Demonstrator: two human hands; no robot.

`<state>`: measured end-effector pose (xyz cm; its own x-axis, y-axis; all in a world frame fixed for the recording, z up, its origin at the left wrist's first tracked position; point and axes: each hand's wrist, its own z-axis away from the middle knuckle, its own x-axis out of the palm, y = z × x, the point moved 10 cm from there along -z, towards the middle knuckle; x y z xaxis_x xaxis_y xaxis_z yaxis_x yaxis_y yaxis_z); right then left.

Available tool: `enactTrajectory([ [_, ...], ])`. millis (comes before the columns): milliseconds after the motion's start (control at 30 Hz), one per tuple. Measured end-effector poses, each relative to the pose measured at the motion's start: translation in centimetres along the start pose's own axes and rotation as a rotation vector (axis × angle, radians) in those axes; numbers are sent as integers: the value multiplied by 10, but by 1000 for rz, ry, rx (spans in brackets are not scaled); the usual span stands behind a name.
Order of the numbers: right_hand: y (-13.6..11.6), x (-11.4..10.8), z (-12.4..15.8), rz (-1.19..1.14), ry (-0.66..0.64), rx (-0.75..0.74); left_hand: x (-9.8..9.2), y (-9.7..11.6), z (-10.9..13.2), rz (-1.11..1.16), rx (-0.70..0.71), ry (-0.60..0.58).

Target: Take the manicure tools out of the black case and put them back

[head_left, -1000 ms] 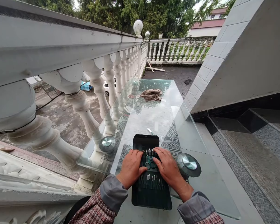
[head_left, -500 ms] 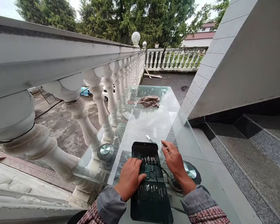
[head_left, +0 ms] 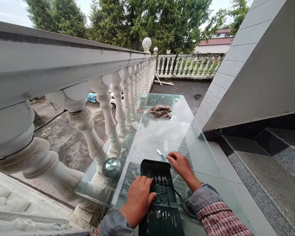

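Fingers, R hand (head_left: 181, 165): bunched at grn tool (head_left: 163, 158), grip unclear; L hand (head_left: 138, 198) thumb-out on case (head_left: 155, 166).

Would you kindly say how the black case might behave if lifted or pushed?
The case probably flexes when lifted, looking thin and opened out. Its tools may stay put, seeming tucked in neat rows. Pushed, the case may slide on the smooth-looking glass.

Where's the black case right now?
In the head view, the black case lies open at bottom centre, at the glass table's near end, between left hand and right hand.
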<state>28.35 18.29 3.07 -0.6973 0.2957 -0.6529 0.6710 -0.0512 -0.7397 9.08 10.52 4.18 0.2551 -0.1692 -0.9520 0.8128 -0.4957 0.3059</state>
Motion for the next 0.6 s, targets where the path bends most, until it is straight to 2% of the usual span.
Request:
enactTrajectory([
  [100, -5, 8, -17, 258, -31, -19, 1, -3, -1, 2, -11, -3],
  [200, -11, 24, -27, 387, -129, -36, 2, -6, -3, 18, -13, -1],
  [367, -8, 32, -33, 376, -199, -22, 3, -7, -4, 48, -3, 20],
  [600, 5, 15, -22, 236, -75, -3, 4, -9, -5, 46, -17, 18],
])
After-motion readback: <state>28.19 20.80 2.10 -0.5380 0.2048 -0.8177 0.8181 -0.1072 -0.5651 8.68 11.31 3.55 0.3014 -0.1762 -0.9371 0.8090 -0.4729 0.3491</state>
